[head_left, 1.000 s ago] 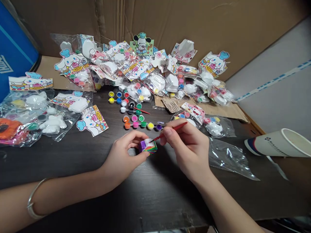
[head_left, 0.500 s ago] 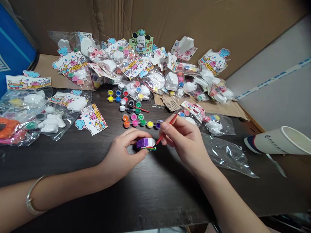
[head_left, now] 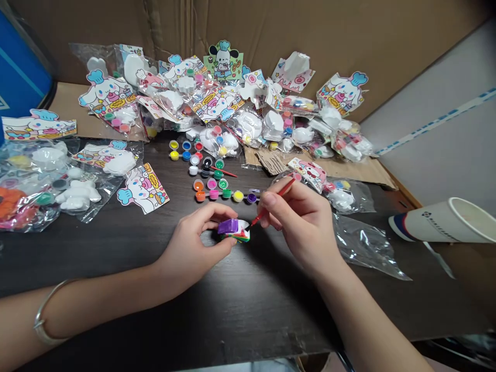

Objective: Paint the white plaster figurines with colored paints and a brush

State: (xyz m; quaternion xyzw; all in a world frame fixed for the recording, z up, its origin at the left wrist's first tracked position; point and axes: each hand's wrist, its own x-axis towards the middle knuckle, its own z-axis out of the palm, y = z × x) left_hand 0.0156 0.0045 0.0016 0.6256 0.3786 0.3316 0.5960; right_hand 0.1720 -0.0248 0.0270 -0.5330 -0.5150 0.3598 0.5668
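Between the thumb and fingers of my left hand (head_left: 197,238) is a small white figurine (head_left: 228,227), partly painted. One block of it is purple, and green, yellow and red run along its lower edge; some red shows on the white part. My right hand (head_left: 298,222) pinches a thin red paintbrush (head_left: 277,197). The brush's dark tip is at the right end of the figurine's white face. Beyond the hands stand strips of small open paint pots (head_left: 212,194) in several colours. A second red brush (head_left: 222,171) lies by the black and green pots.
Bagged white figurines with printed cards (head_left: 217,103) are heaped along the back against cardboard. More bags (head_left: 79,194) and a loose card (head_left: 144,190) lie to the left. On the right are a clear plastic bag (head_left: 368,245) and a tipped paper cup (head_left: 442,221).
The figurine has tilted slightly in my left hand, and red paint now shows on its white face. My right hand and brush have moved slightly right. The view has shifted a little.
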